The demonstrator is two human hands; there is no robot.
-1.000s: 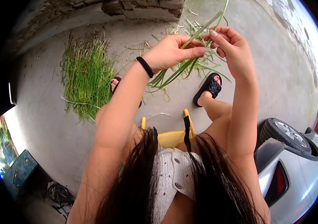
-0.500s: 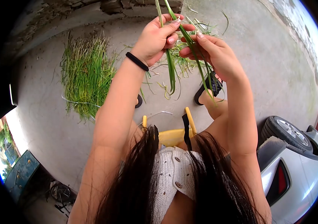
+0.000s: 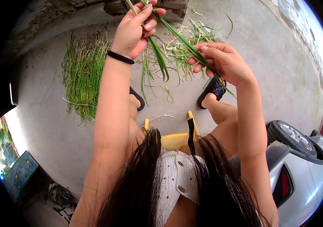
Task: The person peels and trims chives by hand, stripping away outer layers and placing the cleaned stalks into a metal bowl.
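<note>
Two hands spread along the leaves (image 3: 174, 32)

Left grip (image 3: 133, 28) is clamped on stalks (image 3: 158, 53) and the leaves' upper part; right grip (image 3: 226, 62) pinches the leaves farther down, thumb against fingers. Both stand wider apart than half a second ago, so the leaves run nearly straight, seemingly separated from the stalks. Left forearm (image 3: 112, 98) reaches forward; right forearm (image 3: 248, 109) bends inward. Scraps (image 3: 184, 56) litter the floor (image 3: 279, 87); the bundle (image 3: 84, 72) lies left.

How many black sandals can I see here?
2: the left sandal, partly hidden behind the left forearm, and the right sandal, below the right hand in view.
</note>
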